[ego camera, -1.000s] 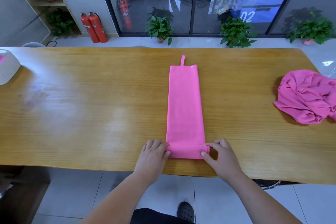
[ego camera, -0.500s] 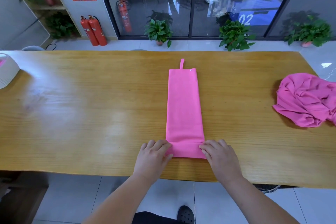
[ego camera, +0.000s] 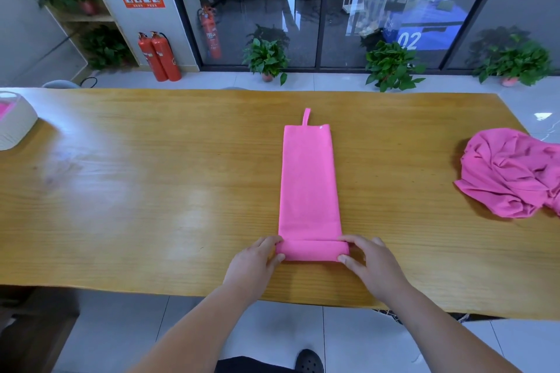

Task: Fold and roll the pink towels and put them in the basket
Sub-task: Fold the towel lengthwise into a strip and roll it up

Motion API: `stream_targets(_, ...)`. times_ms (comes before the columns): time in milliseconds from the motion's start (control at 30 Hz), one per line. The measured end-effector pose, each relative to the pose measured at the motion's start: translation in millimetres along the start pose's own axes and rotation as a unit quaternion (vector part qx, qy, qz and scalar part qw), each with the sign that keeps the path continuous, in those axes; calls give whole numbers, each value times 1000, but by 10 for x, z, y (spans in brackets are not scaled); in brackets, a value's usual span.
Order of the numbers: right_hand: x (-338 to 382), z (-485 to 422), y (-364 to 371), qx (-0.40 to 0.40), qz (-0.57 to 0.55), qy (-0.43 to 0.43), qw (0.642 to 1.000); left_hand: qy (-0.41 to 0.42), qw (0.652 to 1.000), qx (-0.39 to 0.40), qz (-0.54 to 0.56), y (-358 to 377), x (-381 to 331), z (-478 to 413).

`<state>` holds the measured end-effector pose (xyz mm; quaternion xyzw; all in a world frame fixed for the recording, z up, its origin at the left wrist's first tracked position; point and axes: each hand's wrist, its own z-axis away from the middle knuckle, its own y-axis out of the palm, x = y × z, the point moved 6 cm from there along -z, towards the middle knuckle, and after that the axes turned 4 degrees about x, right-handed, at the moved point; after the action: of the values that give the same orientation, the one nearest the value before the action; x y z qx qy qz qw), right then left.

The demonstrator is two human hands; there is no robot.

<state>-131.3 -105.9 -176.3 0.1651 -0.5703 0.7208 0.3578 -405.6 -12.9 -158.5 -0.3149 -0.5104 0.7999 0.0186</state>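
Note:
A pink towel lies folded into a long narrow strip in the middle of the wooden table, its hanging loop pointing away from me. Its near end is rolled into a short tube. My left hand grips the left end of that roll and my right hand grips the right end, thumbs under, fingers on top. A heap of crumpled pink towels sits at the table's right edge. The white basket stands at the far left edge, something pink inside it.
The table's near edge runs just below my hands. Beyond the far edge are potted plants, red fire extinguishers and a glass wall. A person stands behind the glass.
The roll at the towel's near end has turned over and grown thicker, moving slightly away from me. Both hands stayed on its ends.

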Motion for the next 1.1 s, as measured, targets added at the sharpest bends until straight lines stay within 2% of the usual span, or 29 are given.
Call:
stream_targets(133,-54,-34,-24,41,-52,10,998,13,998,55,-38,48,12,-27)
stream_targets(233,-10,-72,-46,40,-22,6,999,4,997,46,-62,-24,13,-131)
stream_targets(333,122,-102,-145,-44,65,-21,997,19,998,-5,-64,-132,-81,-239)
stream_targets(433,363,-112,-170,-131,180,-113,968,80,987,-89,-102,-224,-225,-284)
stream_targets(533,435,-90,-76,-161,267,-152,938,133,966,-114,-191,-122,-276,-275)
stream_targets(633,411,-50,-4,-178,309,-157,921,162,953,-131,-220,-32,-282,-208)
stream_targets(700,385,-42,9,-170,303,-155,925,153,955,-127,-218,-7,-244,-184)
stream_targets(800,317,-78,39,-110,288,-121,943,101,967,-70,-223,35,-182,-209)
stream_targets(900,289,-151,32,-65,279,-92,954,28,987,-49,-152,-29,-163,-255)
stream_targets(1000,311,-192,-20,-47,193,-68,978,-21,998,-43,-52,-87,-146,-255)
stream_targets(1100,249,-149,-60,-47,99,-24,994,-28,999,-40,-8,-115,-127,-214)
